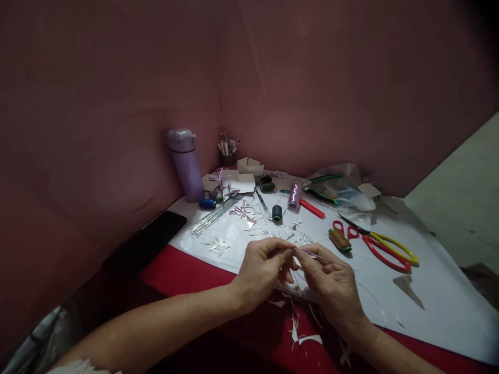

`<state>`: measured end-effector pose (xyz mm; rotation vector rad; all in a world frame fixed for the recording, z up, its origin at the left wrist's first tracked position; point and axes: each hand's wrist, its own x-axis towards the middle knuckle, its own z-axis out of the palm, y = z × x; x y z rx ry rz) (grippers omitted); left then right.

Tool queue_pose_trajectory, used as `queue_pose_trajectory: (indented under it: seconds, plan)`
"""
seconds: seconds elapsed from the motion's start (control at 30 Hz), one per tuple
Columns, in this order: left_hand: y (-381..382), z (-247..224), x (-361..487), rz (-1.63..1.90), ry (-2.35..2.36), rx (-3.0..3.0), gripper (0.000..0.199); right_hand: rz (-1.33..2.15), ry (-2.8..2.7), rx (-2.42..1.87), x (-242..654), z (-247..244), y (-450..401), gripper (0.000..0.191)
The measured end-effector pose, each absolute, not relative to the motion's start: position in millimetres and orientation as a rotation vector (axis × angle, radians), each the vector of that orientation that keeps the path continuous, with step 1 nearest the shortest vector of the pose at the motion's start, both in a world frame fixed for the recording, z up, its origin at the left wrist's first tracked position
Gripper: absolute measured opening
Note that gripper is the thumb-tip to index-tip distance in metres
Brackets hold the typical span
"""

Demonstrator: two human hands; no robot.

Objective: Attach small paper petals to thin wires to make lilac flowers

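Observation:
My left hand (265,267) and my right hand (331,280) meet fingertip to fingertip above the front edge of the white sheet (440,306). Both are closed in a pinch on a thin pale thread (319,256), which runs off to the right over my right hand's fingers. Whatever else sits between the fingertips is too small to make out. Just behind my hands lie paper scraps (300,236) and a dark thread spool (277,213). A brown thread spool (340,240) rests to the right, beyond my right hand.
Large red-and-yellow-handled scissors (390,252) and small red ones (346,229) lie right. Thin wires (214,217), a blue spool (207,203), a purple bottle (187,169) and a black phone-like slab (150,241) are left. Green-handled pliers (325,189) and a purple spool (295,196) lie behind.

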<state>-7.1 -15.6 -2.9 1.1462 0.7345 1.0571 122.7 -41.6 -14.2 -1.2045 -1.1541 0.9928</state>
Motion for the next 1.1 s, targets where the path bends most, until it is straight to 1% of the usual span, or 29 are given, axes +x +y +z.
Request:
queue_pose_trajectory:
  seconds: [0.13,0.27,0.4,0.57,0.8,0.93,1.03,1.1]
  plan:
    - [-14,-4,-10,0.976,0.63,1.028,0.028,0.998,-1.11,-1.247,125,-18,-39,0.028]
    - [-13,-3,-12,0.922,0.661,1.009,0.032,0.979,-1.085,-1.259,125,-18,-38,0.03]
    - [-15,-1,-11,0.94,0.742,1.053,0.022,0.999,-1.057,-1.275,125,-14,-39,0.032]
    - [-19,-8,-9,1.001,0.842,1.252,0.012,1.055,-1.011,-1.257,124,-13,-39,0.032]
    - [-19,-18,-8,1.014,0.91,1.462,0.007,1.171,-0.897,-1.208,125,-16,-39,0.03]
    - [-20,-20,-5,0.997,0.942,1.461,0.004,1.176,-0.876,-1.228,125,-16,-41,0.029]
    - [-22,-22,-4,0.985,0.941,1.484,0.007,1.183,-0.875,-1.245,126,-16,-41,0.029]
    - [-23,-23,-3,0.959,0.942,1.474,0.007,1.132,-0.914,-1.248,126,-15,-40,0.028]
